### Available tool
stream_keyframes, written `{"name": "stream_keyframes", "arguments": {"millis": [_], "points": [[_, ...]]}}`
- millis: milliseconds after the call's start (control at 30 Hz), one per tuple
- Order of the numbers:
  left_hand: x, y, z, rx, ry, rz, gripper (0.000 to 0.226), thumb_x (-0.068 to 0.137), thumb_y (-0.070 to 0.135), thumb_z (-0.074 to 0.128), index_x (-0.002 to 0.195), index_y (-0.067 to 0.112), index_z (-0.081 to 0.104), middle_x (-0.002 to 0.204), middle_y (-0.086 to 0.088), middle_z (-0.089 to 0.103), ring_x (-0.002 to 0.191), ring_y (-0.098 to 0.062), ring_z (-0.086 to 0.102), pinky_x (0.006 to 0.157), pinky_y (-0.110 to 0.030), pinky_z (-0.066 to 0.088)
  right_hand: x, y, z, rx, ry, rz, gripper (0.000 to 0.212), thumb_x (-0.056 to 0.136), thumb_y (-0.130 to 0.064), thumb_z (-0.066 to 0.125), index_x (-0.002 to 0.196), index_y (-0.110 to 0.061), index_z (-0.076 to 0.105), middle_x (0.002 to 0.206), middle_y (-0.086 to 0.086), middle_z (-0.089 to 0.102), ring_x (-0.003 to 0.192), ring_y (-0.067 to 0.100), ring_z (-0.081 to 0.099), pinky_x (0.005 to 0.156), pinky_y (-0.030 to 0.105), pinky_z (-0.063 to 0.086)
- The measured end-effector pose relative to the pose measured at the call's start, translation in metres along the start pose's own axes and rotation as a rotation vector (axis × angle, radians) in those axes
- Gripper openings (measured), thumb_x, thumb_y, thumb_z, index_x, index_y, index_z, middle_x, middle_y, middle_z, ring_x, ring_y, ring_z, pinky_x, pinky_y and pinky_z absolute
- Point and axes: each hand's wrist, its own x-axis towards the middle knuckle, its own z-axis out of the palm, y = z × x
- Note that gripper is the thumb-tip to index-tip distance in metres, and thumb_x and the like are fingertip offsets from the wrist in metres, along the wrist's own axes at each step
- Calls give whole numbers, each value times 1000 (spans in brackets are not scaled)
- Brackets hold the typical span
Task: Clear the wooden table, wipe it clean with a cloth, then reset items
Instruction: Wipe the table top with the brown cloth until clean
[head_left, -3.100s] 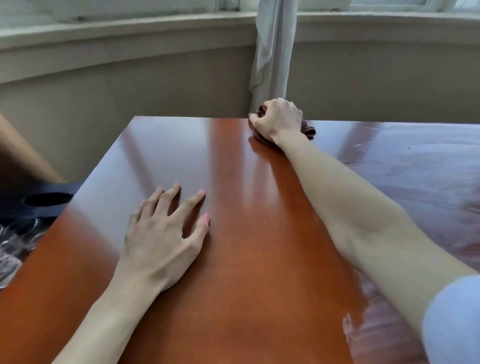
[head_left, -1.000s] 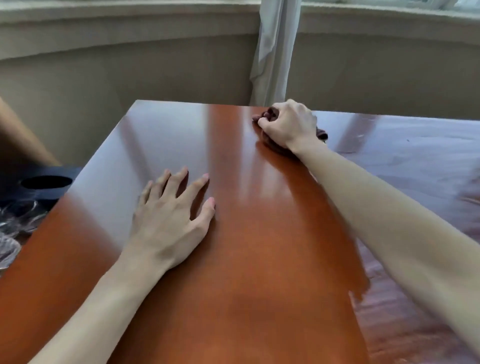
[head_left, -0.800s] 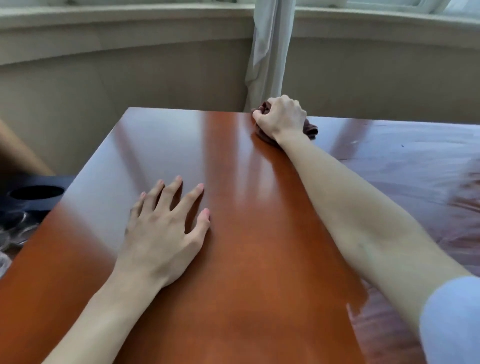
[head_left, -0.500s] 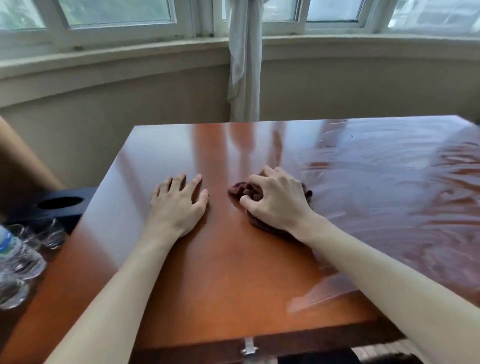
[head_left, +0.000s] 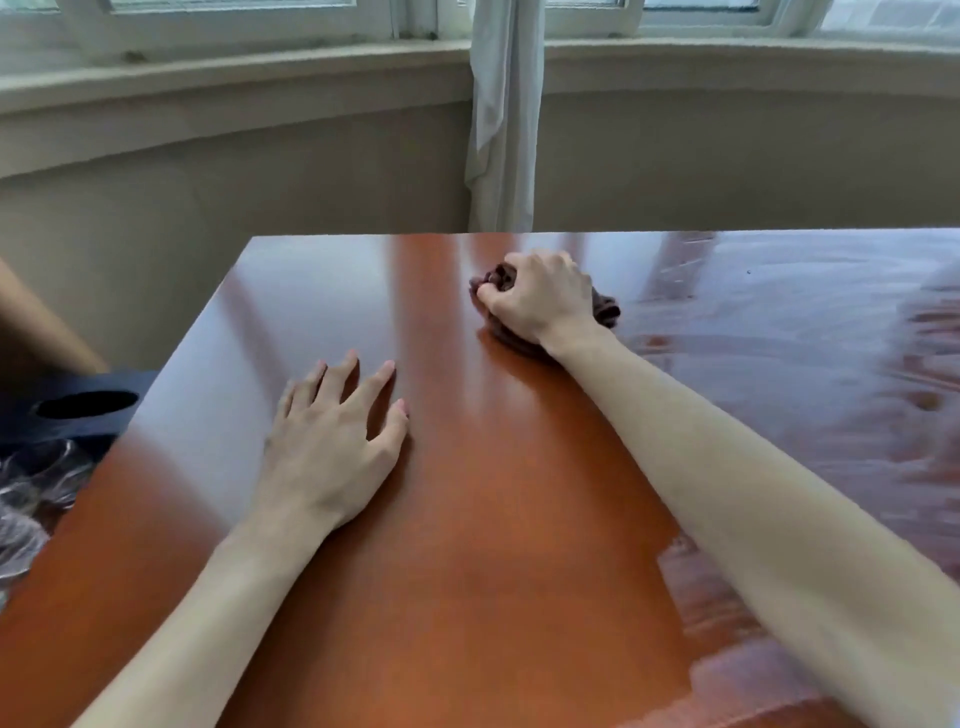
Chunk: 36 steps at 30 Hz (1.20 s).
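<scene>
Most of the cloth (head_left: 605, 310) is hidden under the right hand (head_left: 540, 299); only dark brownish folds poke out past the knuckles and behind the wrist, so its full shape is hard to make out. It sits bunched on the desk (head_left: 493, 545), toward the far edge, with the right hand's fingers curled tight over it and pressing it down. The left hand (head_left: 332, 447) lies flat on the desk nearer the person, fingers spread and straight, holding nothing, well apart from the cloth. The desk is glossy reddish-brown wood; its right part shows pale streaky smears, while the left part shines evenly. Its near edge and right side are cut off. Off the left side, a dark object with an oval hole (head_left: 85, 405) and some crinkled clear plastic (head_left: 31, 499) are blurred and partly out of view. A pale curtain (head_left: 504, 119) hangs behind the desk.
</scene>
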Motion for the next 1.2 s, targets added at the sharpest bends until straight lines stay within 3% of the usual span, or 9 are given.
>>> {"name": "stream_keyframes", "arguments": {"millis": [167,267,467,567,667,800,900,1100,1200], "points": [[0,0,-2,0,-2,-36,67,87,68,20,151,51,33,163,14,25,152,-13,14,124,-39,16,124,7,42,-4,25,72,42,81,-57,55,94,-21,74,106,7,68,107,38,61,90,42,48],[-2,3,-6,-8,-13,-55,66,87,68,20,149,53,35,163,17,25,152,-10,12,124,-36,15,144,8,49,-8,-4,91,38,81,-53,54,93,-22,74,104,7,66,106,37,59,91,43,45],[-8,12,-15,14,-41,-61,72,86,68,17,151,45,38,162,1,32,151,-24,22,123,-45,20,-1,-5,-3,10,-74,-46,36,83,-54,54,94,-24,72,98,7,60,97,36,59,87,42,48],[-20,25,-35,53,-19,-108,61,96,56,37,153,33,38,160,-8,33,146,-31,31,115,-48,29,-108,-16,-44,23,-85,-98,38,82,-55,55,94,-24,73,95,5,60,94,34,59,85,43,51],[-58,43,-53,-127,-44,-164,61,94,48,45,152,30,39,155,-6,39,140,-30,39,107,-50,37,-217,-27,-83,27,-74,-135,36,82,-55,57,89,-22,69,92,2,58,92,31,56,82,40,49],[-156,45,-47,-200,3,62,50,95,50,49,143,33,51,149,5,45,138,-18,40,106,-42,39,-322,-25,-118,33,-42,-197,36,79,-59,53,87,-26,67,89,-6,55,87,22,53,76,34,44],[-208,22,-38,-122,96,166,56,93,68,39,143,43,49,153,11,40,145,-13,28,113,-39,33,-322,-13,-129,48,-84,-203,37,79,-62,52,88,-29,67,88,-10,54,88,17,54,71,30,37],[-216,2,-40,-32,-36,255,95,75,97,12,153,47,30,161,12,26,151,-10,13,120,-39,19,-233,-28,-108,-25,-6,84,36,84,-54,58,98,-25,74,103,9,66,101,38,63,84,41,48],[-219,2,-37,33,-26,283,98,72,99,17,155,48,24,164,13,21,152,-10,8,121,-38,16,-293,-47,-110,-23,19,-94,35,80,-57,57,94,-28,73,96,1,62,91,29,59,77,36,47]]}}
